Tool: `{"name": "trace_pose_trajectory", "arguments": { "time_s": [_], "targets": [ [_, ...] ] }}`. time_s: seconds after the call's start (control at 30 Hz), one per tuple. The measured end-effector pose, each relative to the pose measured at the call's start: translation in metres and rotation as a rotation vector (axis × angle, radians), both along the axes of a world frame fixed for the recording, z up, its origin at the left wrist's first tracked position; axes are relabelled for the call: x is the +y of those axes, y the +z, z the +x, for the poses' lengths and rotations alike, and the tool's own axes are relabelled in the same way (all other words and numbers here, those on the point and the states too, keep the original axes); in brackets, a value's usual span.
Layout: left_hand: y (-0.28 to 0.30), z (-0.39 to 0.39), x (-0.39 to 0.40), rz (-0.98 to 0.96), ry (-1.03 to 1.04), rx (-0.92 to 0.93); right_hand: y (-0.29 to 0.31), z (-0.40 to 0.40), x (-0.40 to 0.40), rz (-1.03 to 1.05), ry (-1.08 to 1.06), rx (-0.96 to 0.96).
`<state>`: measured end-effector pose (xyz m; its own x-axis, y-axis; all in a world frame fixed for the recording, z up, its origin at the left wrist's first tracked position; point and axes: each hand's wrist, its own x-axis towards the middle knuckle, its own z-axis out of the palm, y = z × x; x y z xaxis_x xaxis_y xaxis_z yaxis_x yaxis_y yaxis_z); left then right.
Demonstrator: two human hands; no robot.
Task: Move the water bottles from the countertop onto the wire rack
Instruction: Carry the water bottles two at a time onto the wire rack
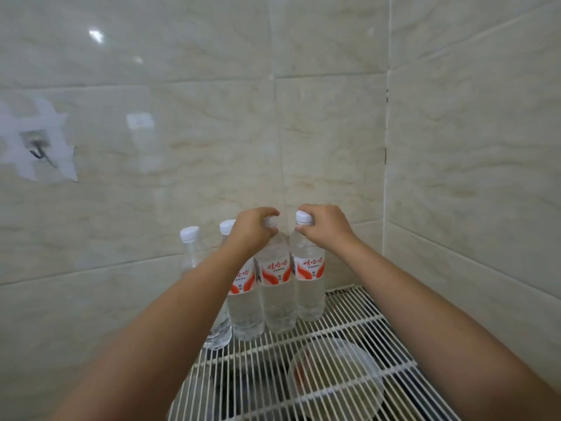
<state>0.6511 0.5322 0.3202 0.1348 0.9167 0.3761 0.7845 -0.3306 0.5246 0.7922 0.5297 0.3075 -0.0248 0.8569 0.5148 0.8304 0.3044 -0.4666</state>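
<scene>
Four water bottles upright in a row at the back of the white wire rack (349, 335), against the tiled wall (182, 147). Left hand (253, 230) curled round the neck of the third bottle (274, 287); right hand (323, 226) gripping the cap end of the rightmost bottle (308, 278). Unlabelled bottle (189, 247) and second bottle (243, 302) untouched, leftward.

White wire rack (349, 329) with thin parallel bars, set in the tiled corner. Four clear plastic water bottles with white caps stand upright along its back-left edge, touching in a row: unlabelled one (194, 262) far left, then three with red-and-white labels (243, 302) (277, 299) (309, 287).
</scene>
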Motion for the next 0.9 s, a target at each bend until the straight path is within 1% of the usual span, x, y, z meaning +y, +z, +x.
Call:
{"name": "trace_pose_trajectory", "arguments": {
  "time_s": [0.13, 0.27, 0.4, 0.47, 0.6, 0.67, 0.77, 0.83, 0.9],
  "targets": [
    [-0.003, -0.003, 0.001, 0.015, -0.01, 0.02, 0.0, -0.006, 0.008, -0.012, -0.001, -0.03],
    [-0.009, -0.004, 0.0, 0.016, -0.004, 0.003, 0.001, -0.008, 0.012, -0.051, 0.001, -0.05],
    [-0.01, 0.0, -0.004, 0.028, 0.004, 0.082, 0.0, -0.012, 0.013, -0.111, -0.024, -0.095],
    [-0.012, 0.001, -0.008, 0.052, 0.026, 0.109, -0.004, -0.015, 0.011, -0.139, -0.028, -0.086],
    [-0.016, -0.003, -0.024, 0.169, 0.06, 0.075, -0.007, -0.014, 0.007, -0.178, -0.013, -0.05],
    [-0.017, -0.013, -0.035, 0.227, 0.08, 0.119, -0.006, -0.011, 0.002, -0.211, -0.004, 0.0],
    [-0.022, -0.04, -0.055, 0.247, 0.138, 0.173, -0.007, -0.007, -0.012, -0.241, 0.021, 0.037],
    [-0.033, -0.058, -0.071, 0.235, 0.186, 0.229, -0.011, -0.004, -0.022, -0.205, 0.015, 0.025],
    [-0.047, -0.07, -0.087, 0.209, 0.248, 0.285, -0.014, -0.005, -0.031, -0.096, -0.042, 0.029]
  ]
}}
